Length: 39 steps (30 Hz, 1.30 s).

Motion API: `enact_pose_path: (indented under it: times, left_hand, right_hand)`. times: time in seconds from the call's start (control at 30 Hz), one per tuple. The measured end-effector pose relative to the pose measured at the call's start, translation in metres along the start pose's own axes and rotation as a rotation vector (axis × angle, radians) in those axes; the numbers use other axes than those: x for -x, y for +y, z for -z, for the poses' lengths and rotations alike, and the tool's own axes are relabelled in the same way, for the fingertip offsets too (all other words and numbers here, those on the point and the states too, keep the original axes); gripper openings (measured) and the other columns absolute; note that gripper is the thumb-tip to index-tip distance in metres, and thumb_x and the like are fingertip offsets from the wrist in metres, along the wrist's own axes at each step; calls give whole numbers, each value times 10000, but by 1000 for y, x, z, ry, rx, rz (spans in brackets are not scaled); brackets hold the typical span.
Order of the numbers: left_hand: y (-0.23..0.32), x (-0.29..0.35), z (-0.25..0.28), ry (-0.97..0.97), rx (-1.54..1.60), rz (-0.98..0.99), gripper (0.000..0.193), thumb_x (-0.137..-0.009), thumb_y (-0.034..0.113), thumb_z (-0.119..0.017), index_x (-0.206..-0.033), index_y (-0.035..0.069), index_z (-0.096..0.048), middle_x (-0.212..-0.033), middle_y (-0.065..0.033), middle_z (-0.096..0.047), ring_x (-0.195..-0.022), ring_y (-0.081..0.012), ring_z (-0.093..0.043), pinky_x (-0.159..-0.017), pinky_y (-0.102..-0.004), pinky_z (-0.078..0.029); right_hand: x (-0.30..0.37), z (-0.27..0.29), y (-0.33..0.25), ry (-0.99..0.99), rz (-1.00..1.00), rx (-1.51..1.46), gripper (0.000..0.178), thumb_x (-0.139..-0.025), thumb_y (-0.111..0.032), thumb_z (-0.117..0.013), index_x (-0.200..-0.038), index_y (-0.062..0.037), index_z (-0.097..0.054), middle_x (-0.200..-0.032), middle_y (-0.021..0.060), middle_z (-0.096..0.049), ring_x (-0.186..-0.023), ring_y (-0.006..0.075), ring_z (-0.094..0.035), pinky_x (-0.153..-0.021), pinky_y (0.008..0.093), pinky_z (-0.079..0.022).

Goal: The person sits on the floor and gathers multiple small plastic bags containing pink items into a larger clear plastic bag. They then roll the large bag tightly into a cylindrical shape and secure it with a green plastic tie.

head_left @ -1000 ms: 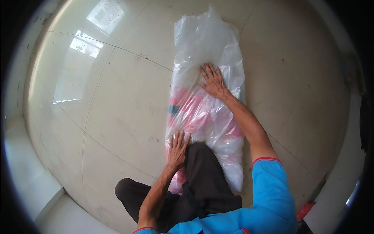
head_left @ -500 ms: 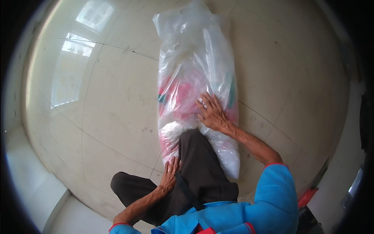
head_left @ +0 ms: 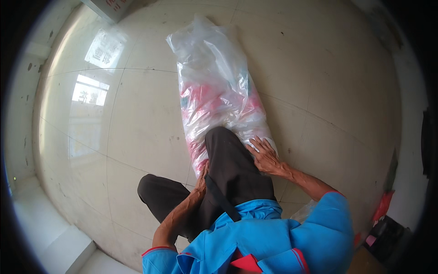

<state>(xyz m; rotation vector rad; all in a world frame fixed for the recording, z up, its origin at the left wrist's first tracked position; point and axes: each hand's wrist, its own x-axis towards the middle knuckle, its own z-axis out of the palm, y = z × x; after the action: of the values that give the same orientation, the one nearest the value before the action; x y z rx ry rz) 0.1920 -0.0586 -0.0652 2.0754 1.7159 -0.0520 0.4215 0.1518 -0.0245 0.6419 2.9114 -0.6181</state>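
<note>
A large clear plastic bag (head_left: pixel 212 59), with pink-red, white and green material showing through it, lies lengthwise on the floor before me. My knee rests on its near part. My right hand (head_left: pixel 265 157) presses on the bag's near right edge, fingers spread and palm down. At the near left edge, my left hand (head_left: pixel 201 179) lies against the plastic beside my knee. Its fingers are stretched out, though partly hidden by my leg. Neither hand grips the bag.
Around the bag spreads a glossy beige tiled floor (head_left: pixel 141 109) with window reflections at left. A white ledge (head_left: pixel 64 246) runs along the lower left, and a grey-white box (head_left: pixel 107 9) stands at the far left. Black and red items (head_left: pixel 385 233) sit at the lower right.
My right hand has moved back from the bag's middle to its near right edge. My left hand stays at the near left edge. The view has shifted, showing a box at the far left.
</note>
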Motion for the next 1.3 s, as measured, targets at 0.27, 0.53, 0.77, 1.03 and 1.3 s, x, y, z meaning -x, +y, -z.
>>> enact_pose_path:
  times: [0.27,0.53,0.77,1.03,1.3]
  left_hand:
    - [5,-1,-18,45,-6,9,762,-838,389,-579,-1447,-11,-356,-1495,-231,-333,-1411,-382,-269,-1134,-535,-213]
    - [-5,-23,-50,99,62,37,780,-820,411,-600,-1440,-3,-372,-1483,-222,-354,-1396,-373,-291,-1120,-530,-232]
    - [15,-37,-45,29,80,11,796,-804,431,-618,-1435,5,-385,-1472,-213,-372,-1383,-365,-311,-1108,-526,-249]
    - [13,-32,-42,-40,69,32,814,-786,454,-639,-1428,13,-400,-1459,-204,-393,-1368,-357,-333,-1094,-522,-267]
    - [15,-34,-45,-68,85,26,833,-768,476,-659,-1422,21,-416,-1446,-195,-414,-1353,-348,-355,-1081,-517,-286]
  right_hand:
    - [28,-10,18,-306,63,183,941,-613,-216,-749,-1468,-93,-377,-1538,249,-251,-1455,432,-171,-1166,563,-160]
    - [16,-63,28,-56,160,480,596,-930,-334,-441,-1440,-28,-403,-1501,219,-366,-1418,371,-295,-1137,568,-207]
    - [45,-91,70,-69,113,-80,634,-953,-343,-435,-1485,-16,-323,-1564,187,-273,-1459,351,-217,-1149,587,-139]
    - [47,-80,55,269,299,-190,745,-927,-379,-522,-1505,5,-252,-1576,217,-209,-1445,404,-201,-1113,618,-150]
    - [5,-43,85,-69,220,-42,576,-954,-323,-510,-1425,-12,-395,-1446,219,-390,-1286,379,-409,-1080,472,-308]
